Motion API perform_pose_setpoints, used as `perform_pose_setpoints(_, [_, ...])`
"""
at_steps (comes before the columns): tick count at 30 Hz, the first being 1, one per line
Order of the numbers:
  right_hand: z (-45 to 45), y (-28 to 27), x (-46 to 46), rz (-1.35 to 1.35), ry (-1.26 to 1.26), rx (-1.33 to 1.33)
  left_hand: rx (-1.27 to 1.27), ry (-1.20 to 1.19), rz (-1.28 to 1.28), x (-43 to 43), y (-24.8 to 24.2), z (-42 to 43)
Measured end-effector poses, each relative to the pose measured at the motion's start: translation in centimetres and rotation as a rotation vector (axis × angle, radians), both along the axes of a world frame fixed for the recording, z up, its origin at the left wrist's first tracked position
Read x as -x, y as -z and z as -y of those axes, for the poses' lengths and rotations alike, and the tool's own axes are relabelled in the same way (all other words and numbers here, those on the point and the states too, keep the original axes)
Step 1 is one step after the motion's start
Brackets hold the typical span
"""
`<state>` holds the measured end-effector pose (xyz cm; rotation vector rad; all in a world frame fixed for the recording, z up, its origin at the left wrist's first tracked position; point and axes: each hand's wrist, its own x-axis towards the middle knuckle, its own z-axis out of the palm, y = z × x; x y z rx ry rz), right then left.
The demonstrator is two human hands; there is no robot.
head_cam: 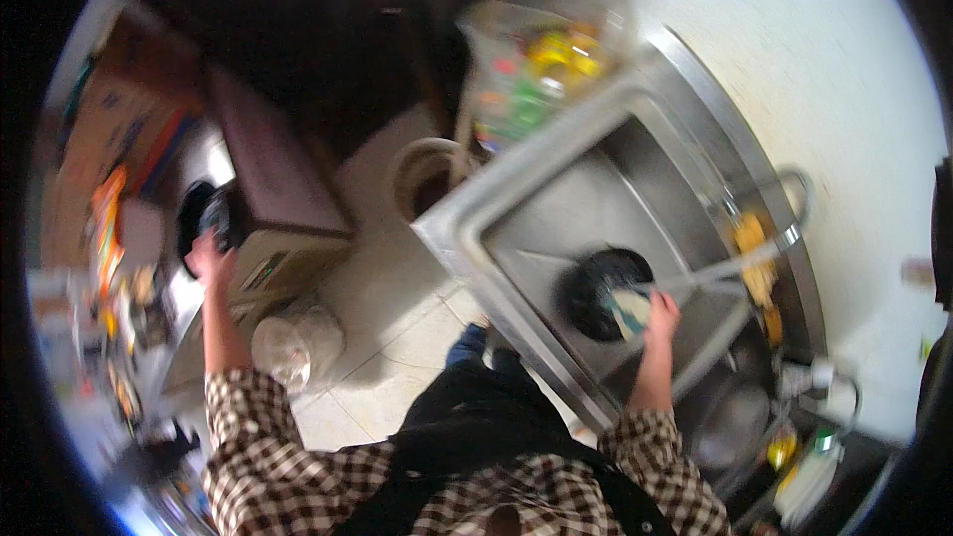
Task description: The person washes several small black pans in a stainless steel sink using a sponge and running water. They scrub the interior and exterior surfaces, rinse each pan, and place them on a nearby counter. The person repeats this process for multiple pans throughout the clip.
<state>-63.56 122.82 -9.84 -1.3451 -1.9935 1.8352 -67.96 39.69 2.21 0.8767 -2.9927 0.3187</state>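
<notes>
On the left, my left hand [211, 259] is closed on a dark, shiny object [214, 219], blurred, possibly a bowl or lid, beside a pale counter surface. My right hand [661, 315] reaches into a stainless steel sink [521, 219] and holds a cream and green sponge or cloth [629, 313]. Below and beside the sponge a round black bowl or pan [603, 290] lies in the sink basin. A curved faucet [789, 238] reaches over the basin from the wall side. Motion blur hides fine detail.
A bag of colourful bottles [540, 82] stands beyond the sink. A bucket [428, 179] and a clear plastic-lined container [298, 342] stand on the floor. Yellow cloths [756, 260] lie behind the sink. Metal pans [730, 417] fill the second basin. Cardboard boxes [112, 134] are far left.
</notes>
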Motion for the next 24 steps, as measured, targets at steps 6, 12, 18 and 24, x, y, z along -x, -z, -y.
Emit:
perform_pose_setpoints(6, [-0.4, 5.3, -0.9, -0.182, -0.230, -0.381, -1.079, 0.529, -0.442, 3.9, -1.7, -27.0])
perform_pose_setpoints(12, [2.7, 9.3, -2.3, 0.117, -1.017, -1.154, -1.486, 0.714, 0.493, 4.6, 5.9, -56.9])
perform_pose_setpoints(18, [6.2, 11.1, -0.7, 0.294, -1.351, -0.771, -0.935, 0.210, 0.842, 5.2, 16.4, -65.5])
perform_pose_setpoints(24, [2.5, 12.2, 5.0, -0.199, -1.197, -1.254, -0.747, 0.304, 0.851, 5.0, 19.6, -66.7])
